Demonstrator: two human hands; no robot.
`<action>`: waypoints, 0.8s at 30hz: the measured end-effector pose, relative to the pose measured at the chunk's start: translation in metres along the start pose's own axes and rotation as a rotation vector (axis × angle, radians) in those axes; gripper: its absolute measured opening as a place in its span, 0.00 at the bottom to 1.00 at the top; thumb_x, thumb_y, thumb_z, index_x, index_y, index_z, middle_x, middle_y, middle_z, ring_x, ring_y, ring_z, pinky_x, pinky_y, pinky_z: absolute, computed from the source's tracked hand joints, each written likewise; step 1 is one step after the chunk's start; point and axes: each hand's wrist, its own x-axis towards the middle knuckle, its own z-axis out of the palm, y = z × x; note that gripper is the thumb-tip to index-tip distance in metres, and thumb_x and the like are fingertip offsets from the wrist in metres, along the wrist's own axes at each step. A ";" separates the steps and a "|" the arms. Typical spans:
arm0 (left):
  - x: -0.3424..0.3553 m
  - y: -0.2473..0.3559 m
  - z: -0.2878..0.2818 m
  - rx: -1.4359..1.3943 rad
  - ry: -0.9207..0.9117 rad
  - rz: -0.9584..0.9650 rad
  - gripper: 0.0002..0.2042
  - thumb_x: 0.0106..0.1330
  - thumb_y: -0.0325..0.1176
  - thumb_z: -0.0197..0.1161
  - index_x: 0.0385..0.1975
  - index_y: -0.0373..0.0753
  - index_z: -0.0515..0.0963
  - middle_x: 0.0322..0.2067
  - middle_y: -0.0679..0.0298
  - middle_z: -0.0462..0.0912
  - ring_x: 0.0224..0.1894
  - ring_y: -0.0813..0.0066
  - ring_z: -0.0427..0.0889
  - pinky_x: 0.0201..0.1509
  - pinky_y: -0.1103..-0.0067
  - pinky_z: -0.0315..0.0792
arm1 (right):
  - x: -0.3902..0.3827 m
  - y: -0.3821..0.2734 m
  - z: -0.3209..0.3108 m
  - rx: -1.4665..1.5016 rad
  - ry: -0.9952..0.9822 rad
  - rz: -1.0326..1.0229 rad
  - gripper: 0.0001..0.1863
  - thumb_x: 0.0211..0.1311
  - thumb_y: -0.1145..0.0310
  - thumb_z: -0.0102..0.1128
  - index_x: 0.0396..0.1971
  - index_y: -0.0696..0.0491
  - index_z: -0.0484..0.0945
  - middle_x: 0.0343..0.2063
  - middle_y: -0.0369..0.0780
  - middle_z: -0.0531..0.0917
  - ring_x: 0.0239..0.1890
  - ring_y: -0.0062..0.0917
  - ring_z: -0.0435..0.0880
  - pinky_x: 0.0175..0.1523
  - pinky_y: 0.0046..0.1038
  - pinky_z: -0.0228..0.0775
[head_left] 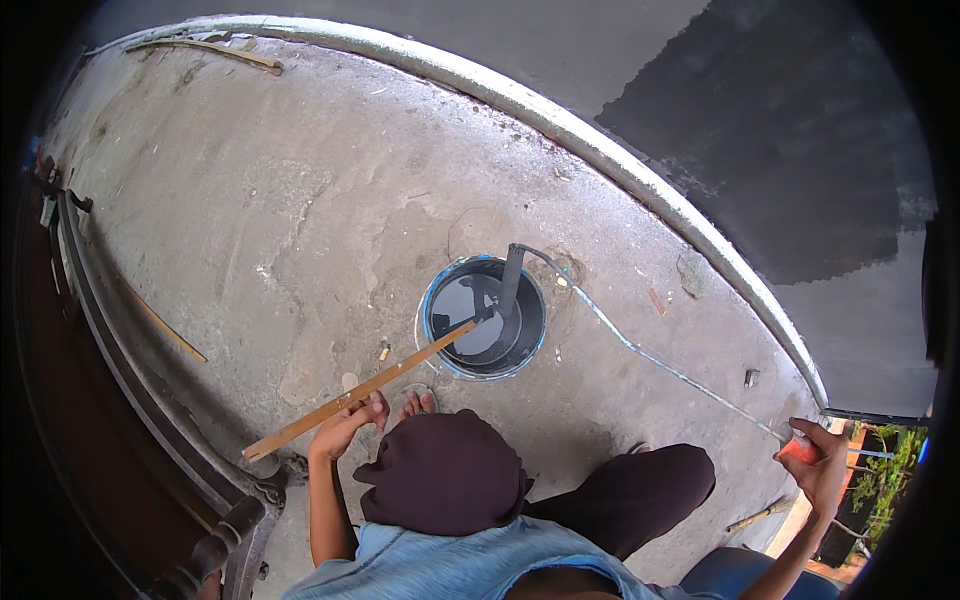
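A round bucket [436, 345] with a blue rim stands on the floor in front of me, partly filled with dark grey paint [462, 315]. My right hand [818, 466], far out at the right, is closed round the red handle of a paint roller. Its long thin rod [655, 358] runs back to the bucket, where the grey-coated roller head [512, 280] leans inside the near right rim. At the left, my left hand [348, 424] has its fingers curled at a wooden stick [385, 376]. The stick's far end, coated dark, dips into the paint.
A wall [760, 140] beyond a white-edged ledge [520, 98] is partly covered in darker grey. Dark metal railing [85, 260] curves along the left. Wood strips [210, 50] lie at the far left, and a small stone [751, 378] sits at right. Greenery [880, 480] shows at right.
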 end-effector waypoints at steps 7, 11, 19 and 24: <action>0.081 0.018 0.078 0.577 0.267 0.355 0.22 0.56 0.46 0.76 0.33 0.38 0.71 0.26 0.65 0.77 0.25 0.79 0.74 0.29 0.79 0.70 | 0.017 -0.105 -0.036 -0.288 -0.019 -0.130 0.23 0.30 0.67 0.80 0.35 0.50 0.87 0.22 0.41 0.85 0.20 0.32 0.82 0.28 0.30 0.70; 0.090 0.030 0.080 0.330 0.327 0.251 0.16 0.62 0.41 0.71 0.29 0.35 0.74 0.20 0.68 0.76 0.22 0.84 0.70 0.26 0.82 0.65 | 0.035 -0.155 -0.041 -0.422 -0.043 -0.235 0.20 0.34 0.67 0.80 0.35 0.48 0.87 0.20 0.38 0.84 0.20 0.32 0.81 0.30 0.32 0.70; 0.103 0.041 0.097 0.152 0.243 0.354 0.10 0.63 0.32 0.69 0.33 0.31 0.78 0.24 0.66 0.80 0.26 0.85 0.74 0.28 0.83 0.67 | 0.073 -0.238 -0.023 -0.587 -0.178 -0.243 0.19 0.36 0.65 0.80 0.33 0.51 0.87 0.21 0.42 0.84 0.26 0.37 0.82 0.38 0.36 0.72; 0.107 0.048 0.108 0.078 0.148 0.331 0.11 0.64 0.27 0.67 0.42 0.32 0.76 0.27 0.66 0.81 0.27 0.85 0.76 0.29 0.83 0.69 | 0.091 -0.252 -0.015 -0.645 -0.237 -0.306 0.15 0.39 0.62 0.78 0.29 0.51 0.87 0.18 0.42 0.82 0.25 0.38 0.81 0.37 0.37 0.72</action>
